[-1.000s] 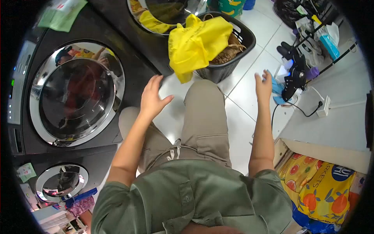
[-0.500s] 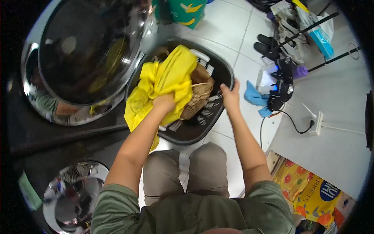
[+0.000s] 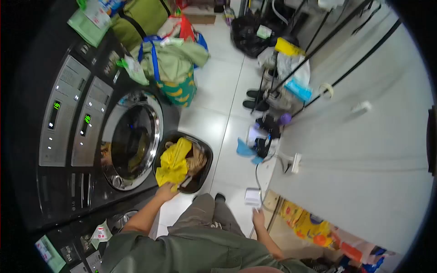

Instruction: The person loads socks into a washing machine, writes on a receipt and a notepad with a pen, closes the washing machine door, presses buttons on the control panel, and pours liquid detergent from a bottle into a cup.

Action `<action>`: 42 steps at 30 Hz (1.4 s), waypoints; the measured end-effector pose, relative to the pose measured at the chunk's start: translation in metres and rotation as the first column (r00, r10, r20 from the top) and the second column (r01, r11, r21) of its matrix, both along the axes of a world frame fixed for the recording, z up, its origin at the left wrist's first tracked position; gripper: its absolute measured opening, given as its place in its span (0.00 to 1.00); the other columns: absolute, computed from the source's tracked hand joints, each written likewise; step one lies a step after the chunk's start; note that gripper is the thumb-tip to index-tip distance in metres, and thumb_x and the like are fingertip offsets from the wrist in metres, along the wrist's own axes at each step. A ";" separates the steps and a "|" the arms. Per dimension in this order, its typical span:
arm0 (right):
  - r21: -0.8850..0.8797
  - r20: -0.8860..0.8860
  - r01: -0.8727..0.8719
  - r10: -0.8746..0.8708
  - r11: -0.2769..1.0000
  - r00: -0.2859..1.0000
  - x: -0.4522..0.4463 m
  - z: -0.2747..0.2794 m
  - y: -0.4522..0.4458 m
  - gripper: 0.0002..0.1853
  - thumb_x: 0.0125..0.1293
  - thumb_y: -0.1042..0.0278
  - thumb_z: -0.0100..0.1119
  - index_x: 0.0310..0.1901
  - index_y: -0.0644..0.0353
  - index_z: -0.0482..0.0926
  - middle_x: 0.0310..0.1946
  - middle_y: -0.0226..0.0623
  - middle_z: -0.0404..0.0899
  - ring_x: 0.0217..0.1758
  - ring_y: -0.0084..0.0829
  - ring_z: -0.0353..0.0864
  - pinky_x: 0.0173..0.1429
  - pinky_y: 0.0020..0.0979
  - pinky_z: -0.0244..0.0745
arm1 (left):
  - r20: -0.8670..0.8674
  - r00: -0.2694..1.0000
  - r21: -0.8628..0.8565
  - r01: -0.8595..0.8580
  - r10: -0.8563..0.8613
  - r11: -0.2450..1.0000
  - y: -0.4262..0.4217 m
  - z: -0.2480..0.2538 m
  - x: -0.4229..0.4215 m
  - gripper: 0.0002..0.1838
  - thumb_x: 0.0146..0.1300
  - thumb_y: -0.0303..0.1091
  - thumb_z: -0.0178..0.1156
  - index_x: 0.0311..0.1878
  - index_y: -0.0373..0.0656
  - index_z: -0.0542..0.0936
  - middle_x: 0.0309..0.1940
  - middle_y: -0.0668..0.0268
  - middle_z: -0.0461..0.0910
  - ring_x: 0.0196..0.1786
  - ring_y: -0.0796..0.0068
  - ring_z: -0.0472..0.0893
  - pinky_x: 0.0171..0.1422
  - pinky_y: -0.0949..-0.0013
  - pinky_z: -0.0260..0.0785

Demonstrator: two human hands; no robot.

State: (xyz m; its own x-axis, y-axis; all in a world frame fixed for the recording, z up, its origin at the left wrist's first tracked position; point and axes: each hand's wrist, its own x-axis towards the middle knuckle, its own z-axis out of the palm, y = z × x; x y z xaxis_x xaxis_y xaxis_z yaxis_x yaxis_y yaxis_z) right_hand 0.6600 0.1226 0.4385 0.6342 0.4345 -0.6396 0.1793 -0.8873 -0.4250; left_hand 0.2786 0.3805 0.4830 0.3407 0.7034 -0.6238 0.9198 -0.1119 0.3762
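A dark plastic laundry basket (image 3: 210, 160) stands on the floor against the front of a black washing machine. In it lie a crumpled yellow garment (image 3: 175, 157) and a brown cloth item (image 3: 196, 160). My left hand (image 3: 166, 192) is at the basket's near left rim, by the lower end of the yellow garment. Blur hides whether its fingers grip anything. Away from the basket, my right hand (image 3: 258, 218) hangs low at my right side. Its fingers are small and smeared. A white flat box-like object (image 3: 253, 197) appears just beyond it.
The round glass washer door (image 3: 132, 141) is left of the basket. Ahead stands a green banana-print bag (image 3: 178, 91) stuffed with cloth. Shoes (image 3: 256, 100), a blue cloth (image 3: 246, 148) and a power strip (image 3: 296, 164) with cables line the right side. A black garbage bag (image 3: 250, 36) sits farther back.
My view has risen and widened. My right hand has left the basket's right rim and dropped to my side. My left hand has moved from the garment's middle to the near left rim.
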 end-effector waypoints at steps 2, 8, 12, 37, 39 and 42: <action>-0.086 0.073 0.056 -0.050 0.995 0.996 0.055 0.008 -0.021 0.30 0.57 0.49 0.51 0.50 0.72 0.70 0.46 0.62 0.73 0.53 0.53 0.72 0.59 0.40 0.64 | -0.064 0.995 -0.019 -0.082 0.080 0.996 -0.003 0.007 -0.023 0.30 0.47 0.52 0.62 0.52 0.46 0.74 0.52 0.54 0.72 0.55 0.55 0.71 0.57 0.59 0.65; -0.276 -0.137 0.096 -0.138 0.956 0.981 0.183 -0.016 0.075 0.26 0.55 0.51 0.54 0.45 0.69 0.73 0.39 0.51 0.78 0.38 0.42 0.79 0.39 0.41 0.72 | -0.290 0.939 -0.221 -0.255 0.187 0.941 0.029 -0.009 -0.032 0.35 0.45 0.54 0.62 0.55 0.43 0.73 0.52 0.54 0.74 0.56 0.58 0.73 0.58 0.61 0.65; 0.023 -0.153 0.339 -0.332 0.940 0.931 0.199 0.048 0.202 0.20 0.57 0.52 0.53 0.44 0.58 0.74 0.25 0.32 0.74 0.22 0.24 0.72 0.22 0.33 0.65 | -0.136 0.979 -0.286 -0.188 0.155 0.940 0.134 -0.055 0.030 0.32 0.47 0.55 0.59 0.50 0.40 0.77 0.50 0.53 0.75 0.54 0.56 0.73 0.57 0.60 0.65; 0.013 0.536 -0.905 0.761 0.426 0.366 0.485 0.002 0.900 0.10 0.54 0.59 0.56 0.33 0.56 0.76 0.16 0.33 0.69 0.17 0.30 0.71 0.17 0.31 0.65 | 0.164 0.951 0.172 -0.288 0.261 0.942 0.895 0.025 0.328 0.20 0.51 0.46 0.59 0.44 0.43 0.78 0.39 0.53 0.79 0.45 0.56 0.78 0.50 0.59 0.68; -0.074 0.596 -0.958 0.782 0.278 0.181 0.507 -0.018 0.981 0.10 0.53 0.59 0.56 0.33 0.56 0.76 0.16 0.33 0.69 0.17 0.30 0.72 0.17 0.32 0.65 | 0.231 0.856 0.052 -0.485 0.462 0.873 0.937 0.007 0.317 0.20 0.51 0.46 0.59 0.43 0.42 0.78 0.37 0.54 0.79 0.43 0.58 0.79 0.49 0.61 0.69; -0.200 0.629 -0.977 0.774 0.076 -0.069 0.499 -0.025 1.085 0.10 0.53 0.60 0.57 0.33 0.56 0.76 0.16 0.33 0.69 0.17 0.30 0.72 0.17 0.32 0.65 | 0.194 0.745 -0.109 -0.630 0.638 0.769 0.984 -0.003 0.308 0.20 0.52 0.46 0.59 0.42 0.41 0.78 0.33 0.55 0.80 0.40 0.60 0.80 0.46 0.63 0.69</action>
